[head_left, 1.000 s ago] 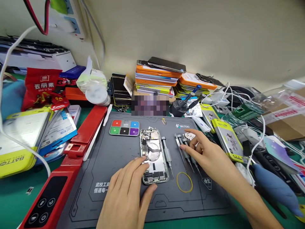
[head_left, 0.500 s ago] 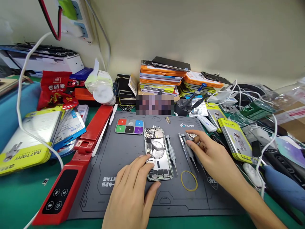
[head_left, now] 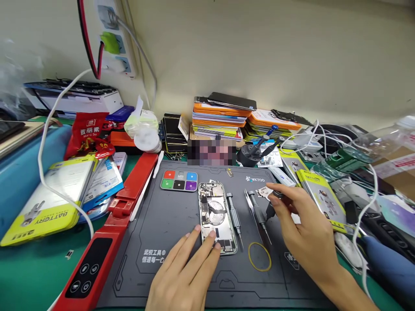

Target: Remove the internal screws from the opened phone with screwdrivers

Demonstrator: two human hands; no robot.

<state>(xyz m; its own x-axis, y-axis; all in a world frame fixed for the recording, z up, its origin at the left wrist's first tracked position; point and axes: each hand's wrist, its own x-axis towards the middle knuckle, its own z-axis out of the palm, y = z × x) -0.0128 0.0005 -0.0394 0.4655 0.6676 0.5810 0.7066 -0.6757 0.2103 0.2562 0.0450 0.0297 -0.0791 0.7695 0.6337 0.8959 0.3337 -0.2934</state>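
An opened phone (head_left: pixel 214 210) with its insides showing lies on a dark grey work mat (head_left: pixel 162 224). My left hand (head_left: pixel 188 274) rests flat on the mat, its fingertips touching the phone's lower end. My right hand (head_left: pixel 303 226) is to the right of the phone, with thumb and fingers closed on a dark screwdriver (head_left: pixel 271 206) lifted just off the mat. Another screwdriver (head_left: pixel 234 214) lies along the phone's right edge. Tweezers and one more driver (head_left: pixel 258 212) lie just left of my right hand. A yellow rubber band (head_left: pixel 259 256) sits below them.
A coloured screw tray (head_left: pixel 179 180) sits at the mat's top. A long red device (head_left: pixel 106 242) lies along the mat's left edge, with yellow battery boxes (head_left: pixel 42 207) beyond it. Stacked orange boxes (head_left: pixel 220 116) and a driver stand (head_left: pixel 249 154) are behind. White cables and packets crowd the right side.
My right hand has closed on a screwdriver from the group beside the tweezers and raised it. My left fingers have slid from the phone's left edge to its lower end. The view has tilted up.
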